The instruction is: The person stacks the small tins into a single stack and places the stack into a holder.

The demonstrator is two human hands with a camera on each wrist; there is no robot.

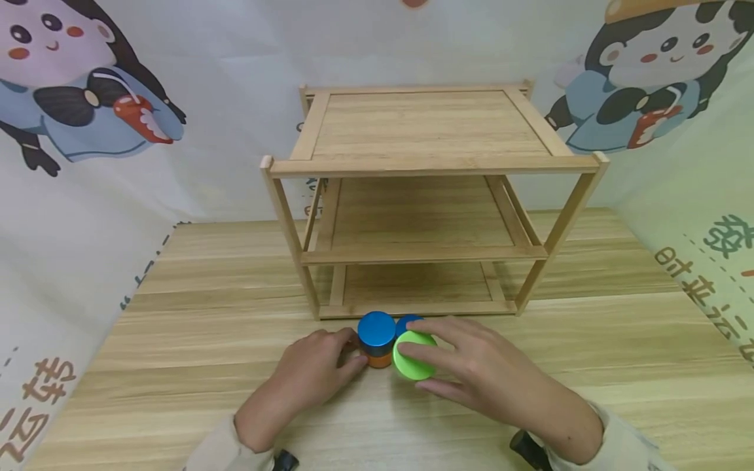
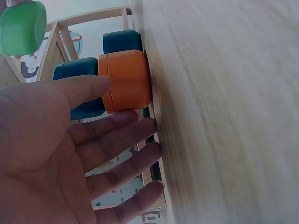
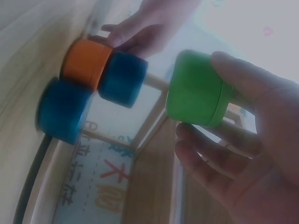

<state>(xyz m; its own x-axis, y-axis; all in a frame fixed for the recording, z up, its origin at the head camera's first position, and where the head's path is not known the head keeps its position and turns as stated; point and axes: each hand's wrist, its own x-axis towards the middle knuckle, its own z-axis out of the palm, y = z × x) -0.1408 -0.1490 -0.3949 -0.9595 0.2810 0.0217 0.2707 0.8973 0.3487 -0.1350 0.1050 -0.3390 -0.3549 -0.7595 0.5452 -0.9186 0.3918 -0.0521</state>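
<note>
My right hand [image 1: 471,363] pinches a small round green jar [image 3: 196,88] between thumb and fingers, holding it raised above the table. To its left, a blue jar [image 1: 377,328] stands stacked on an orange jar [image 2: 128,81]. A second blue jar [image 3: 63,109] stands on the table right behind the orange one, partly covered by the right hand and green jar in the head view. My left hand [image 1: 315,366] is at the left side of the stack. Its thumb and index finger lie against or very near the orange jar, the other fingers extended and spread.
A three-tier wooden shelf [image 1: 421,167] stands just behind the jars, its lowest front rail close to them. The wood-grain table [image 1: 194,314] extends to both sides. Printed cloth walls [image 1: 235,59] with cartoon figures and characters enclose the back and sides.
</note>
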